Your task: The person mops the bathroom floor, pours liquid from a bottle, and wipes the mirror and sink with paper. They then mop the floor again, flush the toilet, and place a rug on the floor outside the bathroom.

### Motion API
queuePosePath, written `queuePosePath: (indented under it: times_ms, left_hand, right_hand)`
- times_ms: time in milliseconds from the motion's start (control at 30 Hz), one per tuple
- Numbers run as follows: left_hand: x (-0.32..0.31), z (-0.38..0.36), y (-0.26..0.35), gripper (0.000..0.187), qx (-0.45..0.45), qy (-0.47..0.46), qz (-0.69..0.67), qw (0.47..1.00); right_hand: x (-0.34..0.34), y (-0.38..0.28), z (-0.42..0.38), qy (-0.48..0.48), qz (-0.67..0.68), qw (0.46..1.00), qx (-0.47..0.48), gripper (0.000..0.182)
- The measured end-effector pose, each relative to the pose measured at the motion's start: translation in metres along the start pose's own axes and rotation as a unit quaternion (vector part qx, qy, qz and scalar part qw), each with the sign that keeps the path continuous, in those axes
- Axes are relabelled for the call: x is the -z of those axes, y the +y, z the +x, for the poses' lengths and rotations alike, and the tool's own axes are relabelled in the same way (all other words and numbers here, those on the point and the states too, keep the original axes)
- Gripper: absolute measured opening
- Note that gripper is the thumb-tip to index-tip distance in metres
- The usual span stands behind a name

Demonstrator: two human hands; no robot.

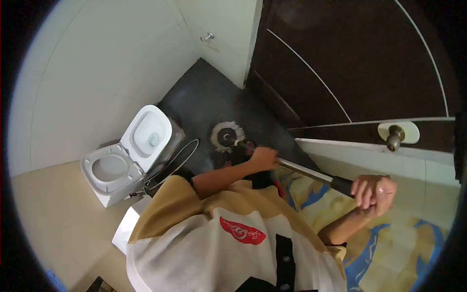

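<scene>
A mop with a pale round fringe (238, 127) rests on the dark floor, its handle (306, 170) slanting toward the right. Around the lower part of the handle, near the mop head, my left hand (264, 158) is closed. My right hand (373, 193) is wrapped round the black grip at the handle's upper end. Parts of my feet (227, 164) show just below the mop head, partly hidden by my left arm.
A white toilet (152, 131) with its lid and seat raised stands left of the mop, beside a looped hose (187, 158). On the right is a dark door (340, 58) with a round knob (395, 138). Pale walls (107, 53) enclose the dark floor (194, 97).
</scene>
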State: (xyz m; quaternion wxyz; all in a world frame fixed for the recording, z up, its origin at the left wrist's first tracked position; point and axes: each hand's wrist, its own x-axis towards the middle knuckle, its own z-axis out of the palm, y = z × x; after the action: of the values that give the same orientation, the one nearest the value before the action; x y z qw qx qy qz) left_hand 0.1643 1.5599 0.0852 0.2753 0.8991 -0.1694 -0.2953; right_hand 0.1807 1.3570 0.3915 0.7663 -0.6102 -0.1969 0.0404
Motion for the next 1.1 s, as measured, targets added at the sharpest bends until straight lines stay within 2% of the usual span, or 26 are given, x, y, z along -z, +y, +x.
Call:
queuePosePath:
  times_ms: [100,133,167,200,267,300,333,367,433,467,500,567,667,700,767,833,867,900,933,967,1000,1033,1067,1100]
  left_hand:
    - [-0.012,-0.039,-0.039,0.038,-0.023,0.099,0.027,0.994]
    - [-0.019,-0.041,-0.055,0.037,-0.004,0.146,-0.017,0.989]
    - [-0.021,-0.037,-0.074,0.036,0.011,0.192,-0.061,0.979]
    - [-0.017,-0.030,-0.096,0.035,0.004,0.230,-0.080,0.970]
    - [-0.001,-0.034,-0.125,0.031,-0.006,0.307,-0.135,0.942]
    - [0.014,-0.040,-0.136,0.029,-0.003,0.346,-0.172,0.922]
    - [0.034,-0.060,-0.136,0.025,-0.014,0.351,-0.176,0.920]
    - [0.042,-0.077,-0.139,0.026,0.011,0.373,-0.199,0.906]
    - [0.044,-0.104,-0.152,0.029,0.065,0.385,-0.220,0.894]
    - [0.045,-0.116,-0.161,0.031,0.092,0.378,-0.217,0.896]
    - [0.039,-0.123,-0.176,0.029,0.065,0.394,-0.249,0.882]
    - [0.011,-0.125,-0.207,0.024,0.020,0.424,-0.312,0.850]
    - [-0.010,-0.140,-0.215,0.014,-0.008,0.483,-0.390,0.784]
    - [-0.008,-0.145,-0.215,0.013,0.014,0.444,-0.374,0.814]
    - [0.009,-0.162,-0.202,0.013,0.056,0.364,-0.331,0.869]
    - [0.018,-0.170,-0.179,0.014,-0.010,0.409,-0.395,0.823]
    - [0.016,-0.171,-0.182,0.020,0.001,0.397,-0.412,0.820]
    - [-0.006,-0.162,-0.222,0.023,0.046,0.341,-0.460,0.819]
    - [-0.016,-0.161,-0.232,0.029,0.008,0.368,-0.421,0.829]
    - [-0.020,-0.171,-0.226,0.025,0.036,0.360,-0.427,0.829]
    - [-0.014,-0.186,-0.213,0.014,0.032,0.311,-0.366,0.877]
    - [-0.019,-0.190,-0.202,0.018,0.014,0.304,-0.330,0.894]
    - [-0.036,-0.194,-0.207,0.023,0.092,0.288,-0.287,0.909]
    - [-0.057,-0.195,-0.223,0.019,0.015,0.321,-0.245,0.915]
  right_hand:
    - [-0.038,0.011,-0.022,-0.015,0.001,1.000,-0.006,0.029]
    - [-0.042,0.010,-0.021,0.020,-0.158,0.987,0.023,0.027]
    - [-0.044,0.009,-0.012,0.057,-0.315,0.946,0.048,0.027]
    - [-0.040,0.005,-0.002,0.131,-0.341,0.930,0.034,0.030]
    - [0.029,0.017,0.012,0.272,-0.488,0.822,0.113,0.028]
    - [0.063,0.020,0.018,0.301,-0.614,0.715,0.147,0.034]
    - [0.106,0.033,0.019,0.324,-0.730,0.581,0.155,0.041]
    - [0.141,0.048,0.020,0.320,-0.761,0.548,0.131,0.048]
    - [0.166,0.072,0.022,0.320,-0.716,0.609,0.119,0.060]
    - [0.161,0.080,0.022,0.331,-0.713,0.603,0.134,0.066]
    - [0.151,0.080,0.023,0.337,-0.714,0.601,0.125,0.069]
    - [0.149,0.074,0.031,0.351,-0.680,0.639,0.085,0.069]
    - [0.139,0.073,0.030,0.370,-0.676,0.633,0.071,0.068]
    - [0.132,0.073,0.028,0.382,-0.672,0.632,0.050,0.066]
    - [0.110,0.065,0.014,0.376,-0.651,0.656,0.072,0.065]
    - [0.082,0.061,-0.005,0.374,-0.583,0.718,0.070,0.064]
    - [0.058,0.055,-0.015,0.369,-0.600,0.708,0.054,0.063]
    - [0.030,0.050,-0.026,0.364,-0.603,0.709,0.034,0.063]
    - [0.007,0.050,-0.038,0.348,-0.570,0.744,0.029,0.065]
    - [-0.025,0.045,-0.050,0.341,-0.552,0.760,-0.026,0.069]
    - [-0.046,0.040,-0.067,0.308,-0.532,0.787,-0.035,0.069]
    - [-0.067,0.035,-0.084,0.276,-0.510,0.813,-0.045,0.068]
    - [-0.088,0.031,-0.101,0.244,-0.486,0.837,-0.057,0.068]
    - [-0.098,0.019,-0.120,0.145,-0.368,0.917,-0.055,0.066]
